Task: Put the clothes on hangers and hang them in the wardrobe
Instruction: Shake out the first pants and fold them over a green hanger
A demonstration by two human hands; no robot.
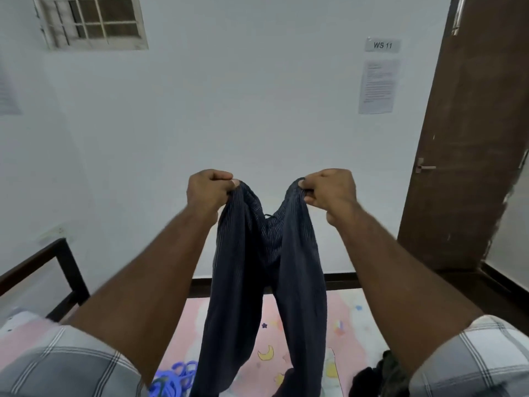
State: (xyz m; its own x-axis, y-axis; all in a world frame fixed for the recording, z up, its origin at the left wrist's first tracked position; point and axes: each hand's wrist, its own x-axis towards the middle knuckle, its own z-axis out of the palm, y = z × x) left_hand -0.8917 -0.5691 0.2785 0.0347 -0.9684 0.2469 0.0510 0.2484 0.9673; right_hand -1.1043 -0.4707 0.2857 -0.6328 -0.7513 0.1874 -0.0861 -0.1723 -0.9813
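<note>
A dark navy striped garment (266, 270) hangs in the air in front of me, held up by its top edge. My left hand (207, 190) grips the left part of that edge in a fist. My right hand (329, 189) grips the right part the same way. The cloth sags between the two fists and falls in two long folds down over the bed. Blue plastic hangers (174, 378) lie on the bed at the bottom, left of the garment. A dark heap of other clothes (380, 378) lies at the bottom right.
The bed has a pink sheet with moons and stars (343, 325) and a dark frame (65, 270) at the left. A white wall is ahead, with a window at the top left. A brown door (469, 138) stands at the right.
</note>
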